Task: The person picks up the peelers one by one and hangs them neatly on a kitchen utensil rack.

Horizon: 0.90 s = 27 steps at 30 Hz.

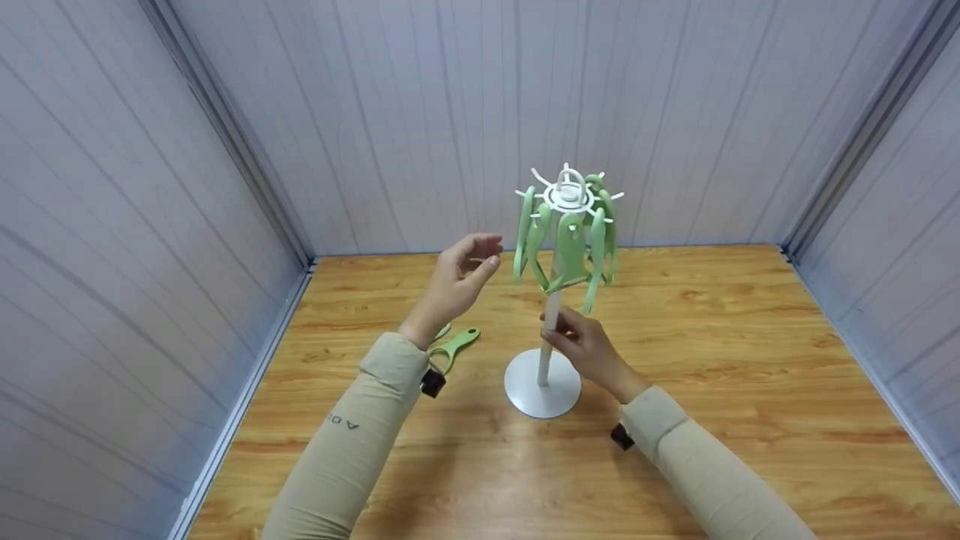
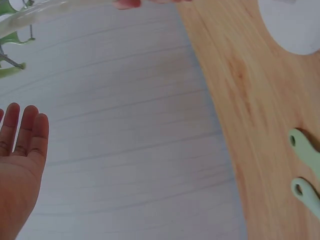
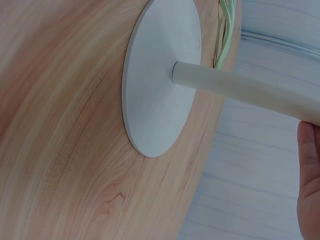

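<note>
A white rotating-style rack (image 1: 568, 196) with hooks tops a white pole (image 1: 544, 367) on a round base (image 1: 525, 390). Several green peelers (image 1: 571, 247) hang by their handle holes from its hooks, blade ends down. My right hand (image 1: 589, 345) grips the pole below the peelers, thumb on the near side; the right wrist view shows part of the hand (image 3: 310, 175) at the pole. To the left of the hanging peelers, my left hand (image 1: 459, 277) is raised with nothing in it, its fingers (image 2: 37, 132) extended in the left wrist view.
Two green peelers lie on the wooden table left of the base: one peeler (image 1: 461, 341) shows mostly, the other (image 2: 305, 192) is largely hidden behind the left wrist in the head view. Ribbed grey-white walls (image 1: 480, 112) enclose the table at the back and sides.
</note>
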Motion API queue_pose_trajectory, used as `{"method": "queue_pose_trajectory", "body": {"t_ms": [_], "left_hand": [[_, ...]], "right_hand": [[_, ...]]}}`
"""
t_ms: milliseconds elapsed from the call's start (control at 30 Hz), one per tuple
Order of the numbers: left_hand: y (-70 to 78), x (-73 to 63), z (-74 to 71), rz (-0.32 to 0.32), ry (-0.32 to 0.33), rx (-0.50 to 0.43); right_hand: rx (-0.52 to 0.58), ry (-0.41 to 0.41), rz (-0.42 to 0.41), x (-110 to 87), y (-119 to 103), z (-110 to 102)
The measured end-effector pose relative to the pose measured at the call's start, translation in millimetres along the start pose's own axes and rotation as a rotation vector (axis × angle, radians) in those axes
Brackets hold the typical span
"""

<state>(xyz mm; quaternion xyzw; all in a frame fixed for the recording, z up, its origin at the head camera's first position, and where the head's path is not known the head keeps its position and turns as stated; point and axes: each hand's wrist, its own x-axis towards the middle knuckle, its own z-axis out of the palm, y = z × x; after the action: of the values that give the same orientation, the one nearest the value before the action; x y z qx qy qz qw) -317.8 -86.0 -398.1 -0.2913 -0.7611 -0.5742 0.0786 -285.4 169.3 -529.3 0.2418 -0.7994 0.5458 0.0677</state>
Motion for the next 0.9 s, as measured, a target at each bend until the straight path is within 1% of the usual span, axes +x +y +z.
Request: {"method": "queue_pose_trajectory", "body": {"t_ms": [133, 367, 500, 633, 900], "left_hand": [[-13.8, -7.8, -0.7, -0.047, 0.001, 0.013], [-38.7, -21.7, -0.6, -0.094, 0.006, 0.052], [-53.8, -29.1, -0.8, -0.127, 0.000, 0.066], [-68.5, -35.5, -1.3, -0.149, -0.006, 0.089], [-96.1, -47.9, -1.6, -0.191, -0.024, 0.163]], "right_hand": [[0.014, 0.004, -0.001, -0.3, 0.9, 0.4], [0.022, 0.005, 0.013, -0.6, 0.0, 0.6], [0.013, 0.008, -0.004, -0.5, 0.8, 0.5], [0.009, 0.016, -0.022, 0.0, 1.7, 0.9], [0.017, 0.015, -0.014, 0.2, 3.0, 0.8]]}}
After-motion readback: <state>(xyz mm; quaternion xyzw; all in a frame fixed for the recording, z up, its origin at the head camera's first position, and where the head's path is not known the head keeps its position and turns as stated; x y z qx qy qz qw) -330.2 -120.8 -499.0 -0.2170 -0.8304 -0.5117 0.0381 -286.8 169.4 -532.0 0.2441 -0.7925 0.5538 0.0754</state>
